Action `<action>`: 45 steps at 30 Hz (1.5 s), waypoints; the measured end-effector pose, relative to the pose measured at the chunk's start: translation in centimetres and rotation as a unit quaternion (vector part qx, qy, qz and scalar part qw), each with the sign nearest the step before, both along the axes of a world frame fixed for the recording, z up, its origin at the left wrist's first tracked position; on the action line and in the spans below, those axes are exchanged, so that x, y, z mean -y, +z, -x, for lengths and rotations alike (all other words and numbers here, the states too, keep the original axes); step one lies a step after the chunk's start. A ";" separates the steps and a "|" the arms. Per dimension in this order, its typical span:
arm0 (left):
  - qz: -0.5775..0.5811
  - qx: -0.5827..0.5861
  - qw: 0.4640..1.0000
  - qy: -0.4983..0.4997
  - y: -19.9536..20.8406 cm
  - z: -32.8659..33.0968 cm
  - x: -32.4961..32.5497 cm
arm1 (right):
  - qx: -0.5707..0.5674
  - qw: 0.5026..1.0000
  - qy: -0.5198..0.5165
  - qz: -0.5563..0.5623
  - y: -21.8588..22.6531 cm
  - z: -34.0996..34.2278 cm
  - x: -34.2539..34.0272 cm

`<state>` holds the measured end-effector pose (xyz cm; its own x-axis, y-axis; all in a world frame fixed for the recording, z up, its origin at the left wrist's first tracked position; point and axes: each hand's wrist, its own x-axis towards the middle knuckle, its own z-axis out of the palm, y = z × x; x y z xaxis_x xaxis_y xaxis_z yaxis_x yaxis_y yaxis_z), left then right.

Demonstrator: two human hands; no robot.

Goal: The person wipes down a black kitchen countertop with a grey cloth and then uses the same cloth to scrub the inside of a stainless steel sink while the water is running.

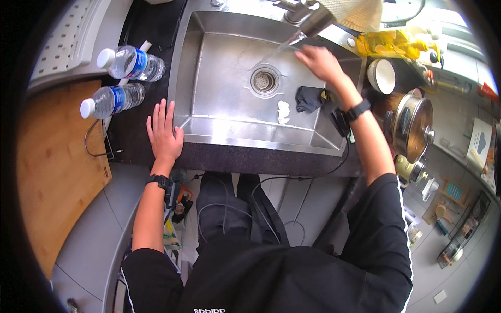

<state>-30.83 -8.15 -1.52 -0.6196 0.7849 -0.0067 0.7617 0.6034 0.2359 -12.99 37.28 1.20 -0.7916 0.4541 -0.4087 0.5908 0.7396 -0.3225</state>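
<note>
My left hand [165,133] lies flat on the dark counter by the sink's left edge, its fingers stretched out, holding nothing. Over the right side of the steel sink [224,78], my right hand [322,64] has its fingers bent together beside the stream of running water [284,46]; no held thing shows. The water comes from the metal faucet [318,22] at the back. Below my right hand, a dark crumpled cloth [310,99] and a small white crumpled piece [283,112] rest on the sink floor near the round drain [264,81].
Two clear plastic bottles [116,100] with white caps lie left of the sink, near a wooden board [57,167]. On the right are a white bowl [383,76], a lidded pot [417,129] and a yellow bottle [391,44]. A cable [292,178] hangs across the counter's front edge.
</note>
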 end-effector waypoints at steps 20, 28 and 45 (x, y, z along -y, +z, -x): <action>0.019 0.031 0.999 0.009 -0.2 0.8 0.0 | 0.028 0.978 -0.142 -0.152 -21.2 -15.2 5.6; 0.006 0.035 0.999 0.008 -0.6 1.1 0.0 | -0.121 0.974 -0.142 -0.127 -24.5 -6.3 0.0; 0.023 0.030 0.999 0.002 -0.7 1.1 0.0 | -0.148 0.964 0.220 0.031 -21.2 9.5 22.3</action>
